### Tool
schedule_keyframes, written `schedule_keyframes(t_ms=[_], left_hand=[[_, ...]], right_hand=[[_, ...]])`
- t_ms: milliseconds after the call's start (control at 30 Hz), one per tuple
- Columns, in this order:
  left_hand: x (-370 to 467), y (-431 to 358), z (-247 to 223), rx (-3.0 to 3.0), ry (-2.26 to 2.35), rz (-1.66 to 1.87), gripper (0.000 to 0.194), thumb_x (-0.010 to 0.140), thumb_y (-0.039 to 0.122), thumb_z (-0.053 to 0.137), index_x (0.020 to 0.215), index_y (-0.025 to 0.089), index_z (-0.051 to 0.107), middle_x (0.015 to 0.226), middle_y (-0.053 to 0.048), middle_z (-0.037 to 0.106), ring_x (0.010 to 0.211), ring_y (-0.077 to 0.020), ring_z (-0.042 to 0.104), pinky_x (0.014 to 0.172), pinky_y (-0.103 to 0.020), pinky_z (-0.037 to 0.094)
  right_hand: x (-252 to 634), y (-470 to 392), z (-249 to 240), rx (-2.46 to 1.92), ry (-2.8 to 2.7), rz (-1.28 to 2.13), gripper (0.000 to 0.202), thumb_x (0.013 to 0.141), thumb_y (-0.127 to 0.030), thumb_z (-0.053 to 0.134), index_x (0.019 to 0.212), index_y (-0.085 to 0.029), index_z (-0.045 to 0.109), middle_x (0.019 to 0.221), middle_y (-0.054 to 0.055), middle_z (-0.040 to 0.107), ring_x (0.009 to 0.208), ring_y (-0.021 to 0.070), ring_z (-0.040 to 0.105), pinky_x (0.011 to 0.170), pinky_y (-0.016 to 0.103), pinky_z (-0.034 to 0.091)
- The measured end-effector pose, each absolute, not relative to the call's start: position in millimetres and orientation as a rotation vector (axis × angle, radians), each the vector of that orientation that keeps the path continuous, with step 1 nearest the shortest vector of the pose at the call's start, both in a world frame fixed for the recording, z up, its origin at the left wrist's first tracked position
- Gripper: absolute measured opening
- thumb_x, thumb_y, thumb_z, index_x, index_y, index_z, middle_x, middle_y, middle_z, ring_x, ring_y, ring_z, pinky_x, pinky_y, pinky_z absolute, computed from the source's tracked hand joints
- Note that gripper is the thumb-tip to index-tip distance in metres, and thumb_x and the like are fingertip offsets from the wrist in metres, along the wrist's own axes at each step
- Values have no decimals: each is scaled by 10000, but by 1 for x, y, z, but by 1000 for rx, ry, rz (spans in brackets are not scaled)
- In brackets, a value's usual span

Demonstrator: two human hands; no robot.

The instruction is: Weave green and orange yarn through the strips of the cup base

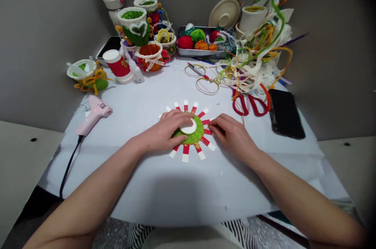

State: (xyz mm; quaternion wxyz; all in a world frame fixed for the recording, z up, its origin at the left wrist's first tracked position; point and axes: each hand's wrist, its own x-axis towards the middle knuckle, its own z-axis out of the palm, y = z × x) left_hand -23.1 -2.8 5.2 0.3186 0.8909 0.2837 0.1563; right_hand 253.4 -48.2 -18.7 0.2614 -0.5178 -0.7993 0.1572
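Observation:
A sunburst piece lies flat on the white-covered table, with a green woven ring (195, 137) around a white centre (190, 126) and red-and-white paper strips (185, 151) fanning outward. My left hand (164, 129) rests on its left side, fingers spread over the ring and centre, holding it down. At the right edge, my right hand (232, 133) pinches a thin orange strand (206, 128) between thumb and forefinger. That strand runs along the outer edge of the green ring.
A pink glue gun (93, 115) with a black cord lies left. Decorated cups (132, 25), a red cup (117, 64) and a yarn tray (202, 52) stand behind. Red-handled scissors (258, 106), tangled strips (252, 70) and a black phone (286, 113) lie right.

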Motion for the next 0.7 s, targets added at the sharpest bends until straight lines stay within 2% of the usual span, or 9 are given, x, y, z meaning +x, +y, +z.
schedule_keyframes(t_ms=[100,167,233,333,567,700], left_hand=[[-18,-7,3,2297,859,492,439,939,331,723,1331,236,550,1570,-176,461,1460,-378,443,1161,-612,394],[-14,-9,1,2258,932,550,536,890,367,797,1340,239,535,1483,-173,495,1413,-377,475,1136,-594,433],[-11,-10,-1,2260,963,570,538,872,357,824,1312,251,534,1354,-133,576,1299,-354,541,1092,-580,468],[-9,-11,0,2314,939,583,470,899,299,796,1283,261,527,1296,-103,633,1224,-331,567,1074,-565,469],[-18,-7,8,2390,885,549,446,954,120,607,1365,264,510,1377,-107,635,1292,-325,527,1101,-551,426],[-22,-3,3,2394,833,466,463,961,92,558,1384,276,516,1431,-101,617,1335,-316,508,1119,-554,420]], right_hand=[[254,-48,-20,-1396,-2161,432,157,1031,-205,556,935,-202,680,911,72,673,853,219,646,753,349,499],[254,-48,-20,-1401,-2158,436,158,1032,-210,556,941,-204,684,910,70,673,855,218,645,753,347,499],[253,-47,-20,-1402,-2149,440,161,1032,-216,557,940,-205,688,907,70,673,855,217,644,750,346,500],[253,-48,-19,-1378,-2131,456,160,1031,-214,562,938,-205,691,903,69,673,852,214,644,744,345,503],[253,-59,-11,-1169,-2115,489,151,1052,-177,547,1041,-218,693,978,68,669,875,187,663,761,316,537],[257,-69,-9,-1127,-2170,450,169,1056,-142,529,1091,-209,681,1003,75,677,880,185,663,755,311,545]])
